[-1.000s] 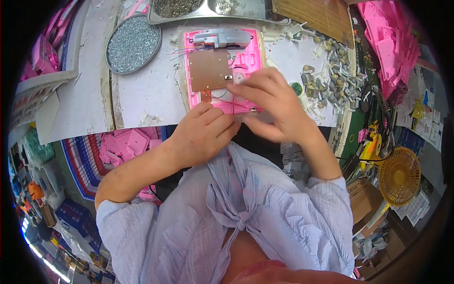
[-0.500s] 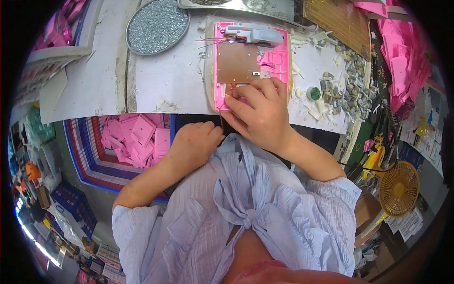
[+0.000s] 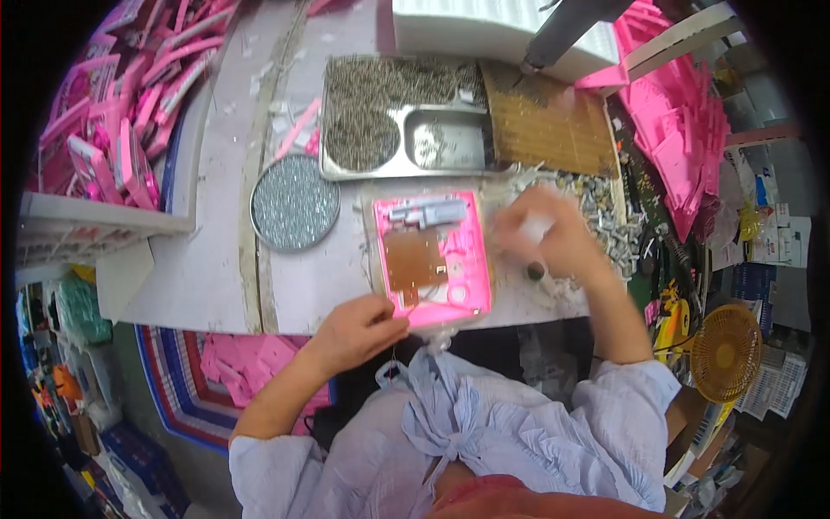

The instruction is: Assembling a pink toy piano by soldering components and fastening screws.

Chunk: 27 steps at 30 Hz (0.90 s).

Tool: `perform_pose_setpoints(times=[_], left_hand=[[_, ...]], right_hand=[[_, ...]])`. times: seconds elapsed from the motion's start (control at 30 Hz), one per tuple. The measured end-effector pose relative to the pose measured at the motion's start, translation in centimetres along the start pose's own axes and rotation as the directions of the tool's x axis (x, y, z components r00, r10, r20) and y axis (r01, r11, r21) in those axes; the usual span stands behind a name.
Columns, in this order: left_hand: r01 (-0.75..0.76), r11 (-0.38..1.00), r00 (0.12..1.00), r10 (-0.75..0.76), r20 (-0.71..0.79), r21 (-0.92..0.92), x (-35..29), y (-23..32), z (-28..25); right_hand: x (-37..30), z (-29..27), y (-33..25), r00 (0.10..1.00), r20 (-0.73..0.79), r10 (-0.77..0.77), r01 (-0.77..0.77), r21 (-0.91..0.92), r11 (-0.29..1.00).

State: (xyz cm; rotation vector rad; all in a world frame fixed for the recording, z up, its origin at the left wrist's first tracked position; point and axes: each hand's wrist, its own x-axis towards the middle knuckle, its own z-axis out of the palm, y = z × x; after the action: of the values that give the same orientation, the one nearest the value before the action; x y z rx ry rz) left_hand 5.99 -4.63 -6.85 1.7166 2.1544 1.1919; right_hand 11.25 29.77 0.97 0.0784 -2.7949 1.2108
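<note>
The left hand (image 3: 359, 333) is curled at the near left corner of the pink case (image 3: 478, 259), seemingly touching it, though whether it pinches anything cannot be told; the right hand (image 3: 558, 238) is blurred beside the small parts (image 3: 609, 221), fingers bent, and any piece in its grip cannot be made out. Because the case lies at the near edge of the table (image 3: 320, 298), a tug from the left hand could tip it off, while a sweep of the right could scatter the parts. The case lies flat between the hands, its brown board (image 3: 413, 259) facing up
</note>
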Motion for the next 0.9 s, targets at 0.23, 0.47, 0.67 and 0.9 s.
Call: perform_pose_setpoints(times=[0.23, 0.47, 0.67, 0.9], left_hand=[[0.035, 0.990, 0.987, -0.014, 0.159, -0.135, 1.7, -0.5, -1.3], [0.116, 0.982, 0.990, -0.103, 0.096, -0.150, 1.2, -0.2, -0.9], [0.108, 0.981, 0.992, -0.095, 0.087, -0.161, 1.1, 0.1, -1.0], [0.125, 0.985, 0.992, -0.120, 0.049, -0.116, 0.6, -0.3, -0.1]], right_hand=[[24.9, -15.0, 9.7, 0.834, -0.476, -0.280, 0.192, -0.225, 0.955], [40.8, -7.4, 6.1, 0.712, -0.233, -0.663, 0.408, -0.630, 0.661], [44.5, -6.8, 8.2, 0.739, -0.266, -0.619, 0.260, -0.735, 0.626], [27.2, -10.5, 6.2, 0.743, -0.617, -0.259, 0.279, -0.066, 0.958]])
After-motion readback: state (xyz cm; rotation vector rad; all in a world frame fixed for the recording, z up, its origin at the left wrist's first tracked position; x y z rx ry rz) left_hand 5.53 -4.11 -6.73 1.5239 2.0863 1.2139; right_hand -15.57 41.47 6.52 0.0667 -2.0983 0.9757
